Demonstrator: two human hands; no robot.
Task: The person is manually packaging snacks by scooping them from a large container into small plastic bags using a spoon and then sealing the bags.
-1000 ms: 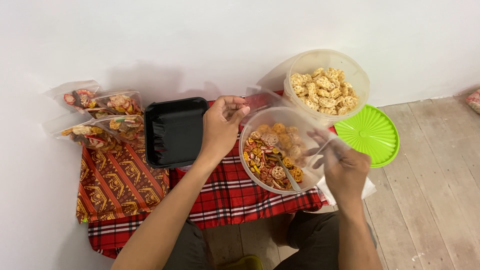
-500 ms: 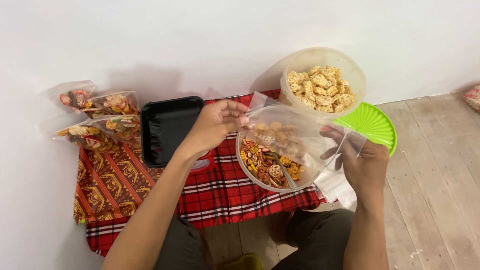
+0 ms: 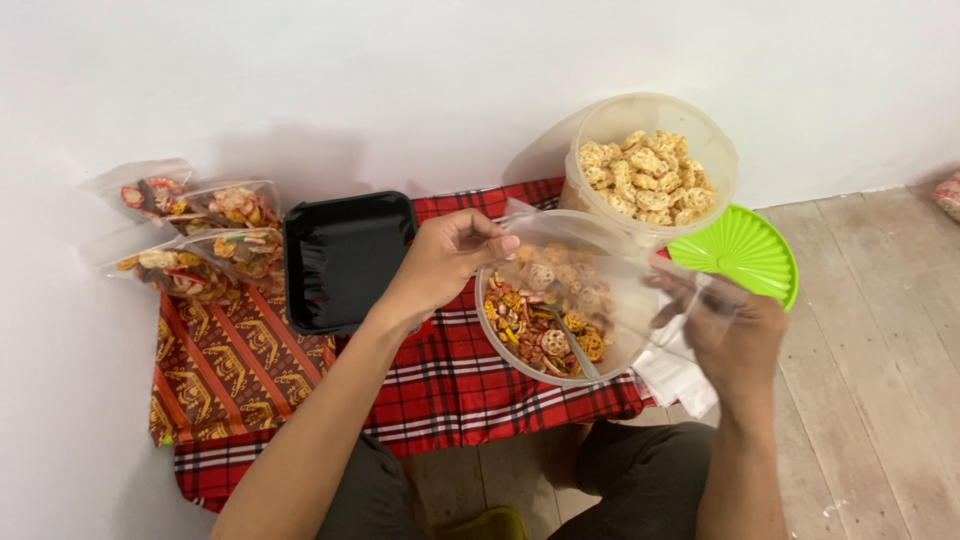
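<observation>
Both my hands hold a clear plastic bag [image 3: 610,275] stretched above a clear bowl [image 3: 500,345] of mixed coloured crackers. My left hand [image 3: 445,262] pinches the bag's left edge with thumb and fingers. My right hand [image 3: 725,330] grips its right edge. A metal spoon [image 3: 572,345] lies in the bowl among the crackers, seen partly through the bag. The bag looks empty.
A tall clear tub [image 3: 652,165] of pale wheel-shaped crackers stands behind the bowl, with a green lid [image 3: 745,260] to its right. A black tray [image 3: 345,260] sits on the red checked cloth [image 3: 450,385]. Filled snack bags [image 3: 195,235] lie at the left by the white wall. More clear bags [image 3: 680,385] lie under my right hand.
My hands drew the clear bag out taut over the bowl; my right hand moved right and took hold of the bag's edge, and my left hand shifted slightly down.
</observation>
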